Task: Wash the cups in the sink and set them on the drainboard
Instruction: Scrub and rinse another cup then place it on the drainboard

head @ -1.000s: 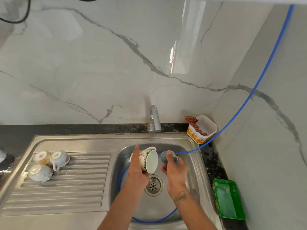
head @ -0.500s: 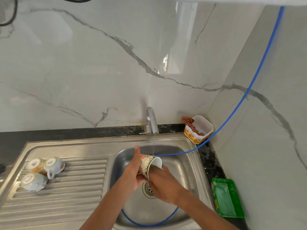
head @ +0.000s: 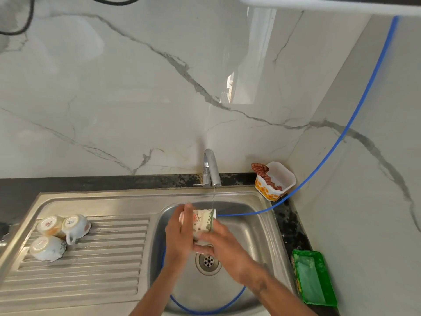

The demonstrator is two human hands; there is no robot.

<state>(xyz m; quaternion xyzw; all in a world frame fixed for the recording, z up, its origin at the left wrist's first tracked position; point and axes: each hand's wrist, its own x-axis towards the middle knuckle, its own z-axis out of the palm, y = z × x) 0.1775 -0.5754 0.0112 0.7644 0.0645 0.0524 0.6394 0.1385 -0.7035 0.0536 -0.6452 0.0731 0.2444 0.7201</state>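
Step in hand: washing the fourth cup. The patterned cup [head: 203,221] lies on its side over the sink [head: 255,233] basin, mouth toward the right, directly under the thin stream from the tap [head: 210,167]. Left hand [head: 178,233] grips the cup's base end, fingers curled round it. Right hand [head: 224,245] is at the mouth end, fingers wrapped on the lower rim and apparently rubbing it; whether the sponge is inside that grip cannot be told, as the hand hides it.

Three cups [head: 58,236] rest upside down, touching one another, at the far left of the drainboard [head: 91,261]. A blue hose [head: 319,169] runs down the wall and loops through the basin.

Next move, as judged: finish rinsing rim and inside, shake off water, then carry the cup left and set it mouth-down beside the three, on the ribs, without knocking them. Wet glaze will be slippery; firm hold needed.

Change from 1.0 s ago: then the right hand held a blue-grey sponge just beside the cup, apart from it; now it is on the cup. Cup mouth faced the camera more; it has rolled flatter. Drainboard cups unchanged.
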